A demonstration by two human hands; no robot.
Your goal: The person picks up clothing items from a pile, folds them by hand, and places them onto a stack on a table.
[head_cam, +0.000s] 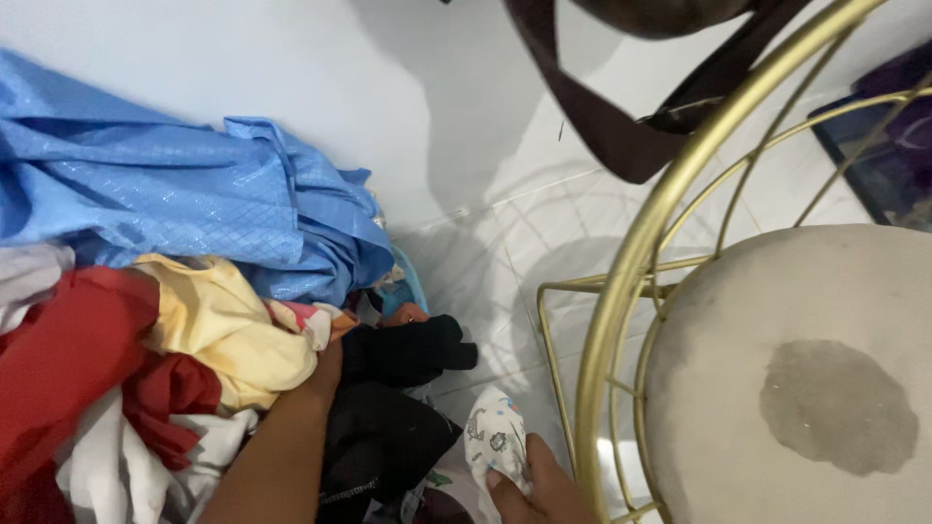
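Black garment (pixel 403 354): gripped by left hand (pixel 328 367), fingers buried in it; right hand (pixel 539 490) pinches white printed cloth (pixel 495 437).

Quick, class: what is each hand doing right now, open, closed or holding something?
Left hand: buried in the clothes pile; grip cannot be told.
Right hand: closed on white patterned cloth.

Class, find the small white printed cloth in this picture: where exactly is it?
In the head view, the small white printed cloth sits at bottom centre, held by the right hand, between the black garment and the gold wire chair frame.
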